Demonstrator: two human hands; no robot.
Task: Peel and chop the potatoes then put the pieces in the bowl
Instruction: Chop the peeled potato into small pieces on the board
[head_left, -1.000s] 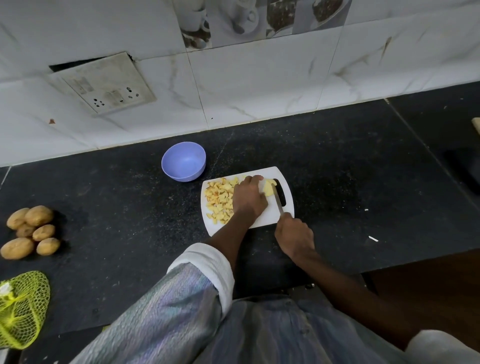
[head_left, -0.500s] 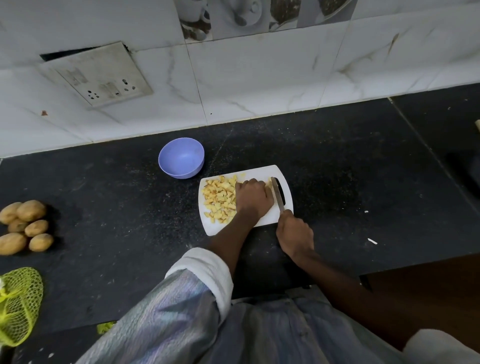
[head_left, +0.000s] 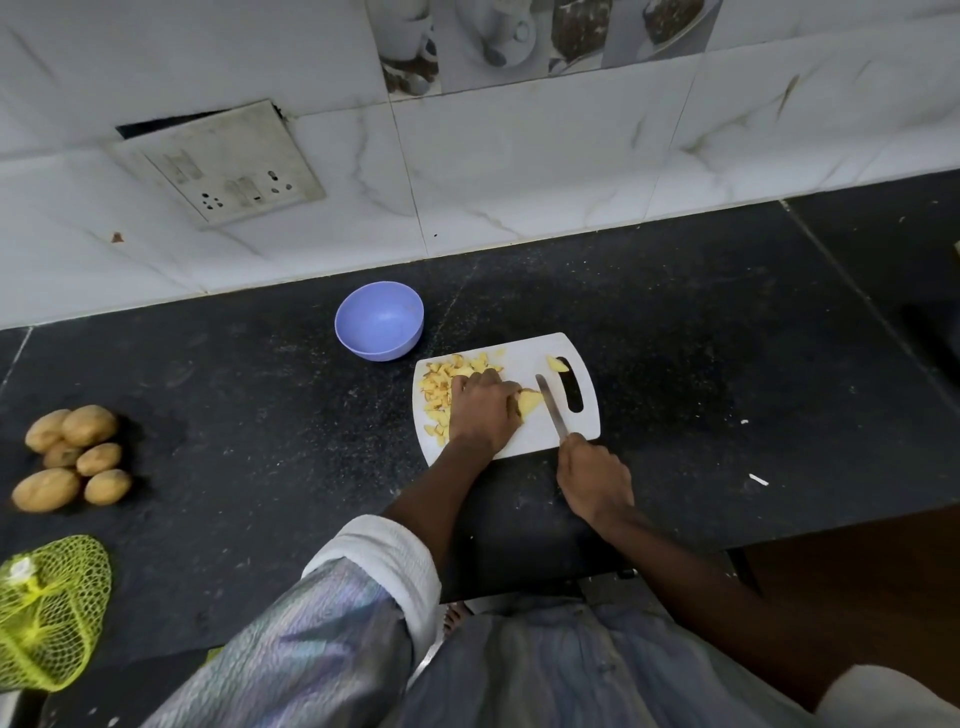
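On the white cutting board, near the counter front edge, the left hand curls its grip over a peeled potato piece. The right hand grips the knife, blade just beside that piece. Chopped pieces lie at the board's 9 o'clock. The purple bowl stands at 10 o'clock, whole potatoes far at 9. Open black counter spreads toward 3 o'clock.

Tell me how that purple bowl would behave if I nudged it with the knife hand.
The purple bowl looks empty and looks like thin plastic, so it is probably light and would likely slide on the black counter. Its rounded body narrows toward the base, so a push at the rim might tip or rock it.
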